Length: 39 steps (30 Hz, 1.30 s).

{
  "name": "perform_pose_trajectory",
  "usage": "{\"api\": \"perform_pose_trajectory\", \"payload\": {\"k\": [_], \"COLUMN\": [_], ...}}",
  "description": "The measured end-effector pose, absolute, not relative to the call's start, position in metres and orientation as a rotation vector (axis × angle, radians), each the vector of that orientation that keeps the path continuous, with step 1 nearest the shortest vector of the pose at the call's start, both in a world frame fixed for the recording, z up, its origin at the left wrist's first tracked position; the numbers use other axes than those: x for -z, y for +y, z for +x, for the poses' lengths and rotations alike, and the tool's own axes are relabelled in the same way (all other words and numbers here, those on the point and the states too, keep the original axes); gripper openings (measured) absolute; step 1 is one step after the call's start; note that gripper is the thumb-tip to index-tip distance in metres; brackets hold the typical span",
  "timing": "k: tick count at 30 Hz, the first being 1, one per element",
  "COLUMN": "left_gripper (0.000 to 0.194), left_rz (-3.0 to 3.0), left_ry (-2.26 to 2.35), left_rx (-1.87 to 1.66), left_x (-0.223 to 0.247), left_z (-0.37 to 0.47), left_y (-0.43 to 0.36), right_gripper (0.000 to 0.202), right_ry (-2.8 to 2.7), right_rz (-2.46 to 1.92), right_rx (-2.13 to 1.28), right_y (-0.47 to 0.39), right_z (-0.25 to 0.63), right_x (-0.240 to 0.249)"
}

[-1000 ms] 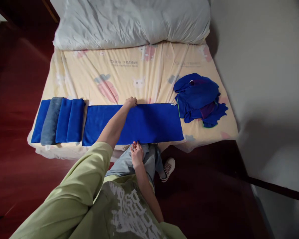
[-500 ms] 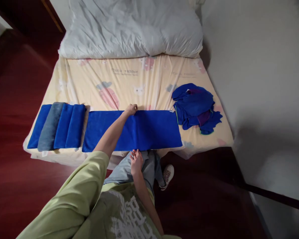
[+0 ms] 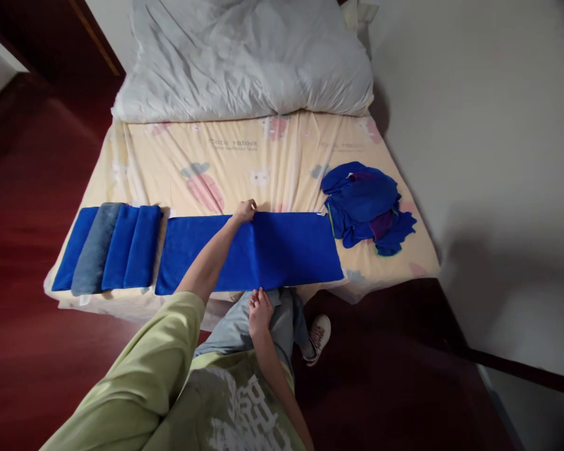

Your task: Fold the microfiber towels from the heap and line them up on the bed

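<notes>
Seen in head view: blue cloth (image 3: pixel 296 250) spread flat across bed (image 3: pixel 160 160), save raised crosswise ridge (image 3: pixel 255 250). Left hand (image 3: pixel 245 210) at ridge's twelve o'clock, right hand (image 3: pixel 260 310) at six; fingers appear pinched on opposite edges, likely keeping ridge straight. Folded cloths (image 3: pixel 141 250) at nine, crumpled pile (image 3: pixel 361 203) toward two.

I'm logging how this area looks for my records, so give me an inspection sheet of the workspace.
Surface: bed with a patterned, wrinkled sheet.
Work items: blue cloth laid out, creased between the hands; left of it, four folded pieces, three blue, one grey.
Clutter: crumpled blue and purple heap at the right; bulky grey bedding at the back.
Hands: left hand at the cloth's far edge, right hand at its near edge; grips unclear.
Cables: nothing seen.
Surroundings: dark red floor, pale wall at right.
</notes>
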State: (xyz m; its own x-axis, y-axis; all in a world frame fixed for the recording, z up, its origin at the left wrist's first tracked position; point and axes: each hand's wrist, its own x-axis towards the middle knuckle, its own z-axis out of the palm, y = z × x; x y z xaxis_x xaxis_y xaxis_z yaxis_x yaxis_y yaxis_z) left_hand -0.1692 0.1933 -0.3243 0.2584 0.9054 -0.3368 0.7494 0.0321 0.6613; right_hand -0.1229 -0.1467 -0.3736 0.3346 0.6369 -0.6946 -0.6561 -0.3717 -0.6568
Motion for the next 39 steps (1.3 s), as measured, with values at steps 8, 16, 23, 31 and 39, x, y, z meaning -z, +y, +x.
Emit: {"api": "perform_pose_trajectory", "payload": {"k": [8,16,23,31,39], "left_gripper": [0.02,0.008,0.031,0.041,0.045], "left_rz": [1.724,1.56,1.582,1.667,1.628], "left_ry": [1.471,1.261,1.043,0.921,1.042], "left_rx": [-0.372,-0.862,-1.274,-1.383,-1.41], "left_x": [0.278,0.183,0.064,-0.004,0.006], "left_z": [-0.176,-0.22,-0.294,-0.338,-0.369], "left_y": [0.179,0.156,0.114,0.064,0.041], "right_gripper": [0.024,0.04,0.048,0.047,0.041], "right_ry": [-0.091,-0.711,-0.891,-0.907,-0.968], "right_rz": [-1.554,-1.631,-1.319,-1.034,-1.035], "right_rx": [-1.079,-0.551,-0.452,-0.44,-0.47], "right_y": [-0.16,-0.152,-0.091,-0.04,-0.04], "right_z": [-0.134,-0.052,0.023,0.029,0.022], "right_x": [0.349,0.257,0.148,0.061,0.048]}}
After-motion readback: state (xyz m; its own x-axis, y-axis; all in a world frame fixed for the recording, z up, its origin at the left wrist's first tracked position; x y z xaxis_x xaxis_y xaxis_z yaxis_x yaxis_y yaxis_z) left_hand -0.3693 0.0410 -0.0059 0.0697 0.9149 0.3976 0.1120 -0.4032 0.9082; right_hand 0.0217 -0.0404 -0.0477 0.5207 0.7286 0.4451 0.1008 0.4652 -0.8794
